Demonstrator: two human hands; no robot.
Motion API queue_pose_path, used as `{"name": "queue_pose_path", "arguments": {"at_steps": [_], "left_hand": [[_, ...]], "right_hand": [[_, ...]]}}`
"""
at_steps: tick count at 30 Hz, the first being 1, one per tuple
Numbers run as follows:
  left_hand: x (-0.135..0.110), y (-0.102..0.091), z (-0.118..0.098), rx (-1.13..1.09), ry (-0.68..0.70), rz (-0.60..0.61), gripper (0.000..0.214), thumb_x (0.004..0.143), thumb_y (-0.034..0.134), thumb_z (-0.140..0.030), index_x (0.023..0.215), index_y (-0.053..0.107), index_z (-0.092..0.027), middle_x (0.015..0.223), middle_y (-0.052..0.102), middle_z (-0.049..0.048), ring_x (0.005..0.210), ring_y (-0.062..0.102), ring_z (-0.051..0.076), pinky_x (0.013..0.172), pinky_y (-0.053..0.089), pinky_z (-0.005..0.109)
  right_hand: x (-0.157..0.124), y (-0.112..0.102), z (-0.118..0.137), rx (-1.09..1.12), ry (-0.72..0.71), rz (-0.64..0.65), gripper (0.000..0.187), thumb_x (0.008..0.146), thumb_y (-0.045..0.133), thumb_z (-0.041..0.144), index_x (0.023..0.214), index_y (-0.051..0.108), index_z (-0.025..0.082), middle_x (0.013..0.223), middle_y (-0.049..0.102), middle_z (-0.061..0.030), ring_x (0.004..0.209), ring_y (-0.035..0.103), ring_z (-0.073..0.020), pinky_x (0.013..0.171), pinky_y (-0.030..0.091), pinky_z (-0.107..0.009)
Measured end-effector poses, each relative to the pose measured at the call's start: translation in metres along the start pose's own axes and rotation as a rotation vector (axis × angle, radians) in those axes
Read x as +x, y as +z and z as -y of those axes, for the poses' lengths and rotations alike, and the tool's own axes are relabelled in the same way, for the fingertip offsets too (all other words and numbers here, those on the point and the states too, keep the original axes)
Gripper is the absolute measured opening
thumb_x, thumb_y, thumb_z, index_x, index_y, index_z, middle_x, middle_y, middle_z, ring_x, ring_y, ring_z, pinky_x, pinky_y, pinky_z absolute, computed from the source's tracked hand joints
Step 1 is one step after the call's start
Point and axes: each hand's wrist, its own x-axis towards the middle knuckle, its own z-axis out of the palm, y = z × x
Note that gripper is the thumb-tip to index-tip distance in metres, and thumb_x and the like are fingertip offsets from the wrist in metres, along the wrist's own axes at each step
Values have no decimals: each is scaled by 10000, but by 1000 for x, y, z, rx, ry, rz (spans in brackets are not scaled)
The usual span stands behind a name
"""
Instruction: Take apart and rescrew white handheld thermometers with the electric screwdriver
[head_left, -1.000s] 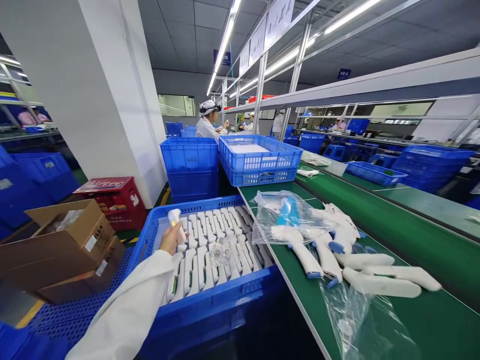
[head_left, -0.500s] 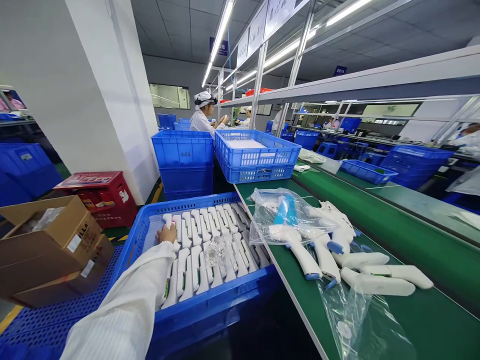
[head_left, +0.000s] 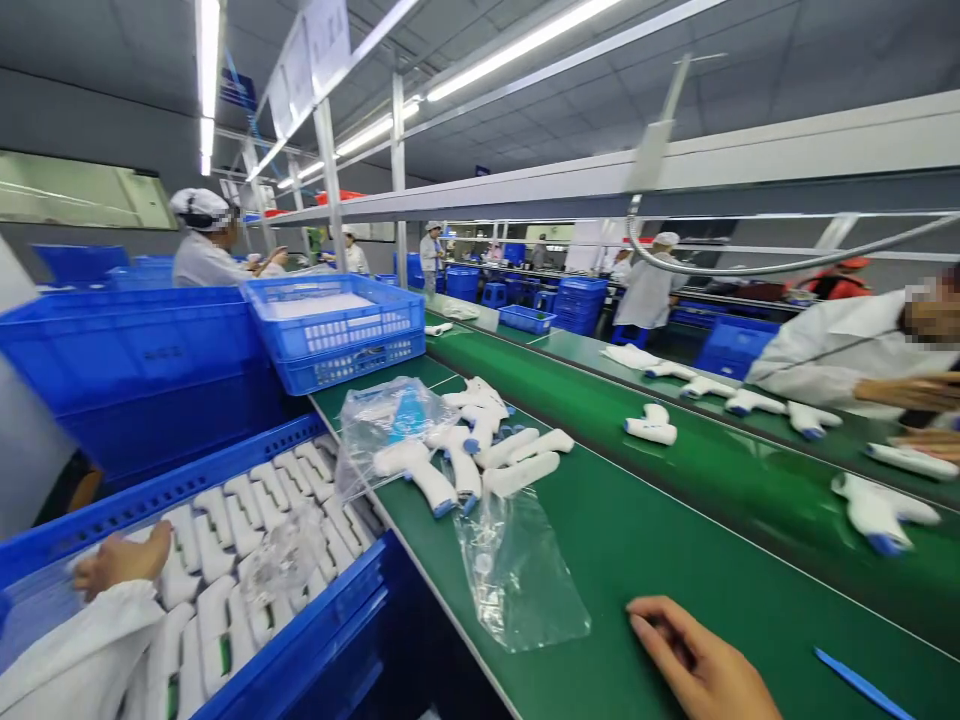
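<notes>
Touching white casings [head_left: 214, 545], bin lettering [head_left: 163, 354] blurred.

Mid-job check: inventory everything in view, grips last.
Crate: one, blue, lower left
Housings: many, white, in the crate
Table: one, green, centre
Belt: one, green, past the table
Bags: at least three, clear, crate and table
Handsets: many, white, some blue-ended, table, belt and beyond
Strip: one, blue, lower right
Baskets: two, blue, stacked beyond the crate
Bins: several, blue, left and background
Shelf: one, pale grey, overhead
Lights: several, white, ceiling
Hose: one, grey, upper right
Co-workers: several, mostly white-clad, background and right
Left grip: one, bare, white-sleeved, crate's left end
Right grip: one, bare, bottom right
</notes>
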Motion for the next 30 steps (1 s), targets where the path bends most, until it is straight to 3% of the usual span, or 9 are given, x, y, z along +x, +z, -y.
{"name": "queue_pose_path", "arguments": {"at_steps": [2, 4, 9, 13, 17, 20, 25, 28, 30], "left_hand": [[9, 10, -47, -152, 33, -181, 481, 728, 374, -536, 1146, 413, -301, 1022, 591, 84, 1144, 420, 454, 839, 290, 755], [9, 24, -104, -276, 168, -171, 490, 766, 350, -527, 1143, 427, -224, 1120, 545, 106, 1144, 451, 384, 877, 396, 617], [-44, 61, -254, -398, 742, 224, 392, 793, 411, -482, 1057, 524, -215, 1102, 601, 45, 1018, 559, 202, 907, 442, 351], [-88, 104, -329, -161, 976, 536, 287, 755, 515, -348, 987, 571, -189, 1014, 630, 69, 969, 574, 216, 849, 442, 332], [-102, 144, -349, 67, 957, 634, 232, 659, 645, -290, 843, 604, -154, 824, 649, 78, 822, 615, 257, 751, 449, 389], [-105, 153, -348, 179, 972, 641, 186, 722, 610, -300, 825, 606, -146, 844, 647, 76, 852, 606, 239, 797, 419, 414], [-113, 120, -356, 213, 1138, 647, 156, 775, 537, -312, 843, 624, -202, 836, 657, 80, 850, 607, 283, 825, 391, 422], [-132, 89, -365, 99, 1397, 622, 222, 801, 501, -247, 1002, 595, -248, 1003, 638, 43, 987, 555, 234, 1007, 245, 432], [-151, 77, -367, -77, 1657, 453, 284, 822, 435, -146, 1036, 591, -248, 1081, 618, 47, 1120, 481, 229, 1067, 125, 460]], "right_hand": [[0, 1, 8, -54, -61, -16, 285, 781, 449, 495, 820, 607, 261, 570, 572, 25, 509, 531, -140, 489, 425, -213], [-1, 2, 12, -77, -84, -18, 286, 810, 413, 468, 817, 599, 251, 571, 554, 22, 516, 516, -139, 492, 409, -215], [-7, -2, 12, -63, -80, 5, 279, 836, 384, 409, 851, 593, 225, 607, 547, 10, 552, 495, -144, 519, 387, -235], [-11, -7, 11, -14, -76, 8, 256, 836, 393, 368, 849, 594, 211, 622, 548, 5, 563, 485, -142, 522, 377, -237], [-13, -10, 11, 43, -96, 4, 210, 825, 419, 316, 808, 599, 209, 629, 555, 7, 567, 482, -134, 522, 373, -230], [-13, -12, 12, 80, -129, -10, 183, 810, 447, 296, 767, 602, 207, 620, 554, 8, 561, 476, -133, 516, 366, -234], [-12, -14, 13, 268, -99, -45, 189, 798, 486, 338, 744, 600, 197, 600, 522, 15, 557, 456, -128, 530, 353, -244], [-9, -20, 13, 633, 53, -60, 310, 795, 483, 471, 804, 577, 176, 588, 511, 21, 529, 458, -110, 510, 355, -228], [-10, -27, 15, 946, 164, 6, 436, 792, 438, 571, 886, 558, 162, 607, 528, 16, 513, 477, -98, 487, 357, -210]]}}
